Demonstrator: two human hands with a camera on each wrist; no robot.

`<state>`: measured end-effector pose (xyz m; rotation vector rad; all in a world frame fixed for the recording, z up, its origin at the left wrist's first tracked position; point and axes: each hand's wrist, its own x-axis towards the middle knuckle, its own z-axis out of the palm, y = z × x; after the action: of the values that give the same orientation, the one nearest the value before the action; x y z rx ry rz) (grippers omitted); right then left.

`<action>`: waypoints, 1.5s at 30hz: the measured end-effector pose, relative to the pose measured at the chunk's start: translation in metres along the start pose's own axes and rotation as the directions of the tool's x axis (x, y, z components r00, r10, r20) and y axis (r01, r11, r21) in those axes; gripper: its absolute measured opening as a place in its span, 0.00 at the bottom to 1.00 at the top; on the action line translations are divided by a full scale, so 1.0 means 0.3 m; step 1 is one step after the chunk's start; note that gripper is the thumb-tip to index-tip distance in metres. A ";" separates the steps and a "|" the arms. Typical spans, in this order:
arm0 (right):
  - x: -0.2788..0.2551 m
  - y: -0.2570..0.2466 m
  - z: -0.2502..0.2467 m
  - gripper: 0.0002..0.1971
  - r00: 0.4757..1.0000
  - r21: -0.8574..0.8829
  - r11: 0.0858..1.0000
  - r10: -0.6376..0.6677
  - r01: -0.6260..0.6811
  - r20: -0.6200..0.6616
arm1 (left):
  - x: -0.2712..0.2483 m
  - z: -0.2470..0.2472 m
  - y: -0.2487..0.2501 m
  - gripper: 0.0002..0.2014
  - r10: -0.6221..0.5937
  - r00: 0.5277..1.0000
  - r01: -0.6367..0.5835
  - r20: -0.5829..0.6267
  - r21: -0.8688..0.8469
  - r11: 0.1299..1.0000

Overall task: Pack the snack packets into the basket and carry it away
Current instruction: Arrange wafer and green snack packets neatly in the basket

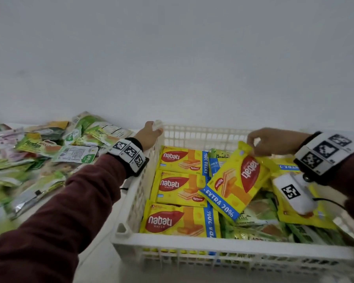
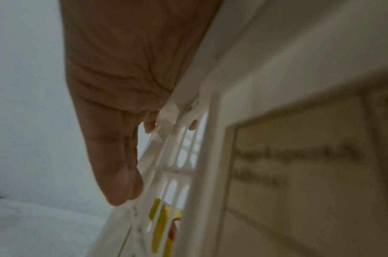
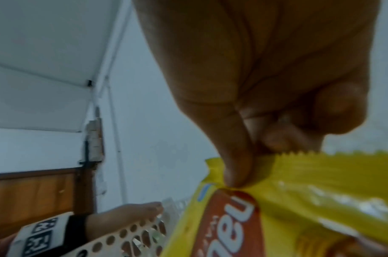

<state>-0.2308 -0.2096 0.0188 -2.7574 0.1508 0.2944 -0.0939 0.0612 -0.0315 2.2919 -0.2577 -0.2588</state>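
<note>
A white slotted basket [image 1: 172, 245] fills the lower right of the head view, holding several yellow Nabati wafer packets [image 1: 178, 189] over green packets. My left hand [image 1: 151, 133] grips the basket's far left corner; the left wrist view shows the fingers [image 2: 120, 173] curled over the rim [image 2: 184, 107]. My right hand [image 1: 268, 142] pinches the top seal of one yellow wafer packet [image 1: 237, 180], which hangs tilted over the basket's middle. In the right wrist view the thumb [image 3: 234, 167] presses that packet's crimped edge [image 3: 309, 200].
A loose heap of green and silver snack packets [image 1: 41, 154] lies on the white surface left of the basket. A plain pale wall [image 1: 172, 58] rises just behind. The basket's near rim runs close to the picture's bottom edge.
</note>
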 end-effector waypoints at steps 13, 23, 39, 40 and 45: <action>0.145 -0.454 -0.051 0.08 0.742 -0.443 0.718 -0.652 0.536 -0.159 | 0.014 0.006 -0.023 0.25 0.051 0.996 -0.053 -0.069 -0.028 0.998; 0.273 -0.470 0.082 0.07 0.767 -0.351 0.723 -0.642 0.595 -0.021 | 0.030 0.009 -0.035 0.22 0.069 0.995 -0.075 -0.076 -0.073 0.994; 0.264 -0.378 0.280 0.46 0.895 -0.295 0.846 -0.406 0.444 0.182 | 0.011 0.009 -0.026 0.26 0.049 0.996 -0.057 -0.072 -0.107 0.993; 0.265 -0.373 0.277 0.46 0.901 -0.287 0.855 -0.392 0.432 0.188 | 0.011 0.009 -0.026 0.26 0.047 0.996 -0.055 -0.071 -0.107 0.993; 0.261 -0.327 0.243 0.49 0.937 -0.388 0.854 -0.293 0.346 0.190 | 0.007 0.007 -0.023 0.26 0.045 0.997 -0.050 -0.060 -0.089 0.995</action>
<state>-0.1541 -0.0970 -0.0317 -3.1016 -0.4570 0.4508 -0.0918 0.0639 -0.0382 2.1974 -0.2653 -0.1758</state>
